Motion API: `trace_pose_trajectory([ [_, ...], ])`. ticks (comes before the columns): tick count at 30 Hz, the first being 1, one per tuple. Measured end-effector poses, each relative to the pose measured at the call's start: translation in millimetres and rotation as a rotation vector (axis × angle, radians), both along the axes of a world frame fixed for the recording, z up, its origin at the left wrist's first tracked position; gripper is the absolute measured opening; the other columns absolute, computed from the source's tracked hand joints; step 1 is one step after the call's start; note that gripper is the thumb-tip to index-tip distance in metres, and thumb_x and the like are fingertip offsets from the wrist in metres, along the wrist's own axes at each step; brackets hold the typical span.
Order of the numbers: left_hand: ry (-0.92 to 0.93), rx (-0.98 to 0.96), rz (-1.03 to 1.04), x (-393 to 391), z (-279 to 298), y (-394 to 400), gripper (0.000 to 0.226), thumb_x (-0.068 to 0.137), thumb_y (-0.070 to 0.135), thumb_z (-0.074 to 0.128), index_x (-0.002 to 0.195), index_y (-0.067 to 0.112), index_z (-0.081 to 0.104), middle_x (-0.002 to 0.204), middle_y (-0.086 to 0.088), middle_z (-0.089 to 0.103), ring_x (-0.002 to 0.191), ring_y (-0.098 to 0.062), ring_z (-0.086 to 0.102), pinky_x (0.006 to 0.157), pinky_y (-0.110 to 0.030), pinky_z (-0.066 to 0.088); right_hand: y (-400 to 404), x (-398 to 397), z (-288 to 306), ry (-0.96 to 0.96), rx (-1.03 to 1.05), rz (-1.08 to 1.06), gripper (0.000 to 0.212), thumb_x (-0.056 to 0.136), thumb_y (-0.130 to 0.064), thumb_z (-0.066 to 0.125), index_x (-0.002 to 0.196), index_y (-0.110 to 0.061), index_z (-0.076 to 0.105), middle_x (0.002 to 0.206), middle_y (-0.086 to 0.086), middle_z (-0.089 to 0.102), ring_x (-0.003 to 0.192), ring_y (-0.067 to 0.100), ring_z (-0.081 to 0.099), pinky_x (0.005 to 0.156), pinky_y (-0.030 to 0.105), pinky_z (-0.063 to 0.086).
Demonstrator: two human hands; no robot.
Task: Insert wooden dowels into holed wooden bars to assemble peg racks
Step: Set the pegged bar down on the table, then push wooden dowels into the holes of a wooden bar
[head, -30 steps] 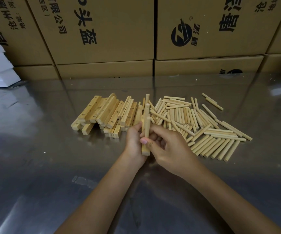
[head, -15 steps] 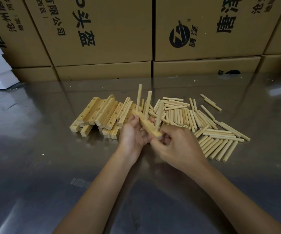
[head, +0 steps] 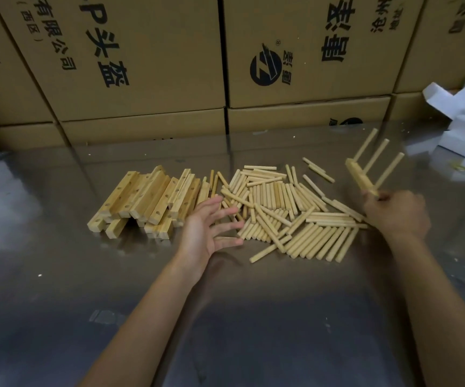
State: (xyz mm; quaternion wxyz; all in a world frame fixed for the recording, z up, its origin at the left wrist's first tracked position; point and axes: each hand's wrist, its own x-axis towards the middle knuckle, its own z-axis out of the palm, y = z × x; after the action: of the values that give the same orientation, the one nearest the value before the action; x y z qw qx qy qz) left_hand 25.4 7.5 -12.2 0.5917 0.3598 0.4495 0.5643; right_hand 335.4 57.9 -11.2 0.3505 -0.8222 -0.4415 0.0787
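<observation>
The right hand (head: 396, 212) now grips the finished 3-dowel rack (head: 365, 174) out to the right, w/ the left hand (head: 211, 227) spread empty by the bar pile (head: 144, 199), so a new bar prob. comes next.

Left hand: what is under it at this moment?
The left hand, fingers spread and holding nothing, is over the seam between the holed bars and the loose dowels. Dowels show between its fingers; what lies under the palm is covered.
</observation>
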Motion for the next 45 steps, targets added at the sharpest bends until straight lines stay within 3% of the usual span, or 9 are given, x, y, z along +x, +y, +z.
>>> trace_pose_trajectory([
  [4,0.014,-0.003,-0.001,1.4,-1.2,0.3,0.031,0.107,0.021,0.038,0.132,0.013,0.054,0.118,-0.015,0.071,0.090,-0.031,0.074,0.062,-0.038,0.062,5.5,21.8,-11.4,-0.003,-0.050,-0.058,0.052,0.091,-0.046,0.059,0.110,0.001,0.070,0.114,0.022,0.059,0.130,0.033,0.036,0.097,0.044,0.042],
  [13,0.085,0.042,-0.003,-0.5,-6.8,4.0,0.031,0.106,0.017,0.037,0.129,0.008,0.058,0.115,-0.019,0.070,0.080,-0.029,0.071,0.058,-0.037,0.060,10.9,17.8,-20.3,-0.184,-0.120,-0.045,0.051,0.091,-0.052,0.059,0.116,-0.009,0.071,0.123,0.020,0.055,0.121,0.036,0.039,0.096,0.043,0.036],
  [19,0.177,0.096,0.091,-0.2,-6.4,4.7,0.023,0.103,0.009,0.046,0.115,0.008,0.066,0.098,-0.018,0.072,0.071,-0.027,0.069,0.050,-0.034,0.057,10.3,18.3,-18.7,-0.137,-0.138,-0.060,0.061,0.087,-0.058,0.061,0.113,-0.004,0.070,0.128,0.020,0.052,0.123,0.036,0.037,0.098,0.042,0.035],
  [21,0.321,0.185,0.195,-1.0,-6.6,3.4,0.023,0.101,0.006,0.047,0.108,0.013,0.068,0.091,-0.009,0.073,0.071,-0.019,0.067,0.051,-0.030,0.057,7.5,15.6,-14.9,-0.122,-0.069,-0.104,0.065,0.084,-0.056,0.066,0.115,0.002,0.066,0.127,0.021,0.052,0.122,0.037,0.038,0.097,0.043,0.036],
  [24,0.806,0.409,0.416,-10.7,-5.2,0.9,0.025,0.095,0.003,0.052,0.107,0.019,0.068,0.097,0.005,0.068,0.091,-0.007,0.061,0.074,-0.020,0.051,0.9,3.1,-5.2,-0.117,0.184,-0.149,0.074,0.078,-0.044,0.077,0.132,-0.002,0.049,0.128,0.020,0.051,0.121,0.037,0.041,0.097,0.045,0.036],
  [27,1.395,0.466,0.572,-28.6,-6.6,2.0,0.033,0.088,0.003,0.059,0.120,0.010,0.065,0.120,-0.007,0.059,0.115,-0.024,0.048,0.097,-0.037,0.037,-5.2,-24.0,6.8,-0.179,0.411,-0.095,0.079,0.079,-0.036,0.077,0.142,-0.011,0.038,0.128,0.012,0.051,0.119,0.030,0.044,0.097,0.043,0.038],
  [29,1.586,0.377,0.616,-38.5,-9.4,4.5,0.037,0.088,0.009,0.061,0.124,0.002,0.064,0.128,-0.017,0.057,0.122,-0.035,0.045,0.104,-0.047,0.032,-11.0,-51.0,10.8,-0.236,0.496,0.020,0.070,0.082,-0.034,0.073,0.141,-0.015,0.040,0.124,0.008,0.052,0.116,0.027,0.044,0.097,0.041,0.039],
  [38,1.796,0.275,0.602,-45.5,-13.5,6.9,0.033,0.083,0.033,0.076,0.100,0.005,0.076,0.108,-0.018,0.068,0.103,-0.038,0.055,0.100,-0.048,0.031,-58.2,-154.0,-19.8,-0.372,0.405,0.623,0.040,0.093,-0.036,0.052,0.130,-0.021,0.050,0.107,-0.007,0.050,0.101,0.014,0.042,0.090,0.036,0.040],
  [45,1.830,0.260,0.623,-43.3,-9.8,4.2,0.018,0.092,0.021,0.065,0.096,0.009,0.078,0.102,-0.011,0.070,0.101,-0.033,0.054,0.093,-0.043,0.025,-67.8,-160.2,-30.6,-0.335,0.338,0.730,0.032,0.093,-0.034,0.050,0.122,-0.023,0.059,0.108,-0.009,0.052,0.106,0.014,0.042,0.094,0.033,0.038],
])
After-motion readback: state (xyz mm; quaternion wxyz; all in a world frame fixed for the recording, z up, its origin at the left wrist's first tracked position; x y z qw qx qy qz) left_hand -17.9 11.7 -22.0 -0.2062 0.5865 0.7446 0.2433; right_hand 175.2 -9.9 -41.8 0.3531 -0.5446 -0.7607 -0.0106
